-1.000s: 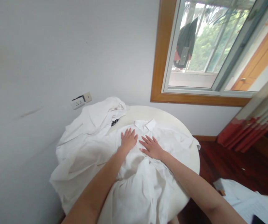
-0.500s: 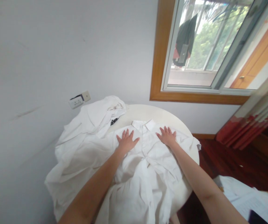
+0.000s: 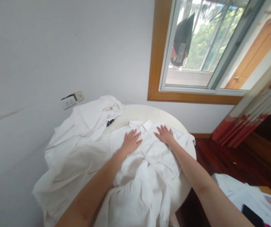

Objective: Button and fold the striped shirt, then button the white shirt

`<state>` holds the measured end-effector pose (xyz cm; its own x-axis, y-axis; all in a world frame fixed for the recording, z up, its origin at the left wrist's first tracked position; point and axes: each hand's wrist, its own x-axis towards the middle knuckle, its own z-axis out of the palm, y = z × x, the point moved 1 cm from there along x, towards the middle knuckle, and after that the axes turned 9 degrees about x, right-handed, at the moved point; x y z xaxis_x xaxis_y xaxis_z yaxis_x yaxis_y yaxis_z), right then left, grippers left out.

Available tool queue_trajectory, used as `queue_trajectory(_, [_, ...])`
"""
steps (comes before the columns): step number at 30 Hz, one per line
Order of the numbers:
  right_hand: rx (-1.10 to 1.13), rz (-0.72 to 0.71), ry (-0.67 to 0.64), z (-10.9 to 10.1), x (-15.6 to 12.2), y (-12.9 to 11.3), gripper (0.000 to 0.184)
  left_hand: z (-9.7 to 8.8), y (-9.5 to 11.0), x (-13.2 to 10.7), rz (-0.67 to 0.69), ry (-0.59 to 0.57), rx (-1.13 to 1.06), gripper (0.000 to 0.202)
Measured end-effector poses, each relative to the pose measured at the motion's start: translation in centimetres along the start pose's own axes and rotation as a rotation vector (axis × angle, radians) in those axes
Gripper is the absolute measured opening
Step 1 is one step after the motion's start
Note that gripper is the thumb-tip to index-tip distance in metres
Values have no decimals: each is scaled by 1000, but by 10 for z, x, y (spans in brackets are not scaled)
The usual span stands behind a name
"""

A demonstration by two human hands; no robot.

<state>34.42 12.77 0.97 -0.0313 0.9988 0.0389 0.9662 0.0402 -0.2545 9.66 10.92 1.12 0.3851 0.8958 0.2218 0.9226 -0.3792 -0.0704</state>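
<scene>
Since a second ago my hands have moved apart: they lay side by side on the chest of the white shirt (image 3: 149, 157), and now the right hand (image 3: 165, 135) sits out toward the shoulder while the left hand (image 3: 131, 142) stays near the middle, much as half a second back. The view has also drifted a little to the right.

Both hands lie flat, palms down on the cloth, fingers stretched out and slightly spread, gripping nothing.

I can read no brand or label. A dark patch with white marks (image 3: 110, 122) peeks out of the heap of white clothes (image 3: 78, 142) to the left, too small to make out.

The shirt lies front up on the round white table (image 3: 149, 113), its long axis running from me toward the wall, collar (image 3: 141, 124) at the far end, hem hanging over the near edge. Its right sleeve reaches the table rim on the right; on the left it touches the heap, which spills over the left edge. A bare strip of tabletop shows beyond the collar, before the wall with its socket (image 3: 70, 100). To the right the wooden floor (image 3: 232, 157) is open below the window (image 3: 197, 47).
</scene>
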Motion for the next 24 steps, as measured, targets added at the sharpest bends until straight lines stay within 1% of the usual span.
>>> queue_trajectory(2, [-3, 3, -8, 1, 5, 1, 70, 2, -2, 2, 16, -55, -19, 54])
queue_trajectory(7, [24, -14, -21, -2, 19, 4, 67, 5, -5, 5, -1, -64, -33, 62])
queue_trajectory(9, [35, -24, -34, -7, 22, 5, 67, 5, -6, 6, -9, -74, -38, 62])
queue_trajectory(11, [25, -47, -16, -14, 21, 2, 68, 5, -6, 7, -15, -88, -42, 62])
queue_trajectory(14, [-10, -155, 21, -19, 8, -14, 63, 5, -8, 9, -14, -99, -43, 63])
queue_trajectory(16, [5, -262, -4, -16, -6, -31, 58, 6, -9, 11, -14, -96, -36, 62])
queue_trajectory(18, [46, -327, -46, -9, -20, -47, 61, 7, -10, 13, -13, -89, -28, 59])
queue_trajectory(21, [61, -338, -64, 3, -34, -60, 66, 8, -12, 15, -4, -77, -19, 54])
queue_trajectory(24, [46, -339, -44, 8, -41, -62, 66, 8, -13, 14, -8, -78, -18, 58])
